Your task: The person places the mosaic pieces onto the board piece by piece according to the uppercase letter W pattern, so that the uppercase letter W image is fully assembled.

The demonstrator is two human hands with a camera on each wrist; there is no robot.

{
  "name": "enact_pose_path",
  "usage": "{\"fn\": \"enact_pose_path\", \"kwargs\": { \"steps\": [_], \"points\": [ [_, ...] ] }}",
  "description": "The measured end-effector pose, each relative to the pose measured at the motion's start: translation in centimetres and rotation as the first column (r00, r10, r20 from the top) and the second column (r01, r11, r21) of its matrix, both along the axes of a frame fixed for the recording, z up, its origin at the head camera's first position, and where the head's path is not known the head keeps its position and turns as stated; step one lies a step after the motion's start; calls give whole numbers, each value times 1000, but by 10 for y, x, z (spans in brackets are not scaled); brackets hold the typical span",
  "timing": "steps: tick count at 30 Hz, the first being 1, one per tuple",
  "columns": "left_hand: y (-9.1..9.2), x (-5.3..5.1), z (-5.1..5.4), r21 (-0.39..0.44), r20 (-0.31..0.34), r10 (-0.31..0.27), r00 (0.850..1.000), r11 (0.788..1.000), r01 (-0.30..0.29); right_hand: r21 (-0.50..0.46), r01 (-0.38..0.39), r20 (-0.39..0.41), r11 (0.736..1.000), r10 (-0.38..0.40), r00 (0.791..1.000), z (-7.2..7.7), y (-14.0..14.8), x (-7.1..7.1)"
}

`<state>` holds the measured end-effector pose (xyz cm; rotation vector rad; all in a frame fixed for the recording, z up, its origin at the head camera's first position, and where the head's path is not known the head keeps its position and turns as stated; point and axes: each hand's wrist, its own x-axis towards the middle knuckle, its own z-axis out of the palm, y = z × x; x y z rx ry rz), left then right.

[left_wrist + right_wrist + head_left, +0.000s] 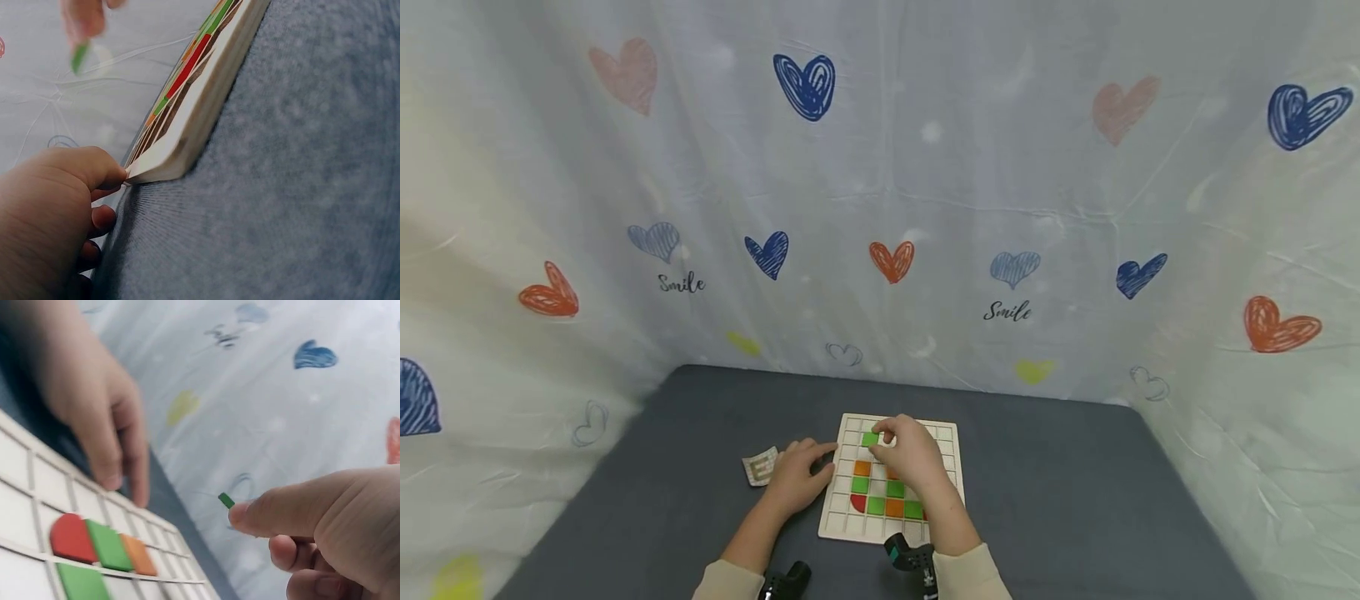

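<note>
My right hand (913,454) is over the upper part of a pale wooden grid board (832,523). Between its thumb and finger it pinches a green tile (226,500), held clear of the board in the right wrist view. At the board's left edge, my left hand (797,479) touches the rim with its fingertips; the left wrist view shows its thumb (106,169) against a corner. Set in the grid are green tiles (876,506), orange tiles (862,468) and a red rounded tile (74,537). The right hand and forearm cover part of the board.
A small card (760,467) with a printed pattern lies left of the board, partly behind the left hand. The board rests on a dark grey tabletop (1075,492). A white curtain (940,200) printed with hearts hangs behind and beside the table.
</note>
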<state>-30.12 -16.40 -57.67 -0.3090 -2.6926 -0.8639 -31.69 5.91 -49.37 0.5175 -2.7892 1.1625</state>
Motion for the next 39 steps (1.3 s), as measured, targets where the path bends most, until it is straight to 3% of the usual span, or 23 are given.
{"fn": "enact_pose_path", "kwargs": {
  "steps": [5, 13, 20, 32, 39],
  "points": [
    [2, 1, 2, 1, -6, -8, 1000, 1000, 8, 24, -1, 73, 1000, -1, 997, -17, -6, -2],
    [4, 0, 1, -18, -4, -10, 1000, 1000, 10, 26, -4, 148, 1000, 0, 989, -26, -7, 2],
    [5, -2, 1, -14, 2, -14, 1000, 1000, 14, 82, 20, 92, 996, -28, 995, -30, -9, 3],
    [13, -5, 0, -17, 1, -27, 1000, 999, 27, 96, 162, 25, 982, -165, 986, -38, -11, 2],
    [12, -3, -1, -12, -1, -28, 1000, 1000, 28, 169, 159, 4, 973, -162, 987, -42, -14, 4]
  ]
}}
